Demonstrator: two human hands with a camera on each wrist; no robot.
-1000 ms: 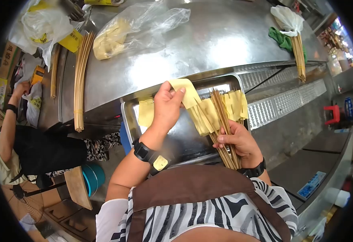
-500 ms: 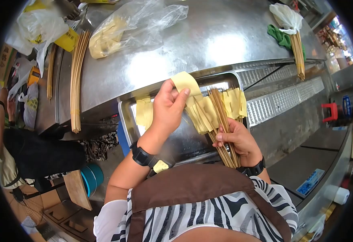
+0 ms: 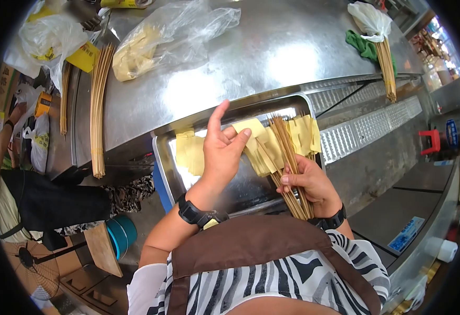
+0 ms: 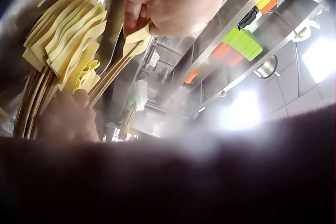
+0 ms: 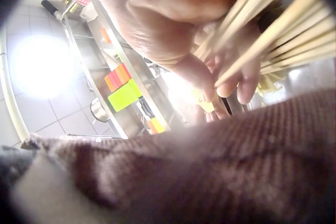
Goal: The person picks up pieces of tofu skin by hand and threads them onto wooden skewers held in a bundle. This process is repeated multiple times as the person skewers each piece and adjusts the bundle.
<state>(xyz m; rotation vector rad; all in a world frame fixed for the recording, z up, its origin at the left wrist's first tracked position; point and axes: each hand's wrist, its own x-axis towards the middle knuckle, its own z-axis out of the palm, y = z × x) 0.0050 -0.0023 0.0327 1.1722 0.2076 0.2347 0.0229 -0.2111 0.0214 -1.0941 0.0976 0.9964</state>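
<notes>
My left hand (image 3: pixel 222 152) pinches a thin yellow tofu sheet (image 3: pixel 250 127) between thumb and fingers, its index finger pointing up. In the left wrist view that sheet (image 4: pixel 137 43) is folded at the end of a wooden skewer (image 4: pixel 111 76). My right hand (image 3: pixel 314 182) grips a bundle of bamboo skewers (image 3: pixel 288 142) from below, thumb across them. Several folded sheets (image 4: pixel 68 29) are threaded on skewers beside the bare ones. Under both hands lies a steel tray (image 3: pixel 160 163), with more yellow sheets (image 3: pixel 189 152) at its left end.
Behind the tray runs a steel counter (image 3: pixel 261 37) bearing a clear bag of sheets (image 3: pixel 135 55). A long skewer bundle (image 3: pixel 100 110) lies at left, and a bagged bundle (image 3: pixel 385 68) beside a green cloth (image 3: pixel 360 44) at right. Another person (image 3: pixel 56 199) stands at left.
The sheet in my left hand stood up high before and now sits lower, toward the skewers. My left index finger has straightened away from it. The right hand keeps its place.
</notes>
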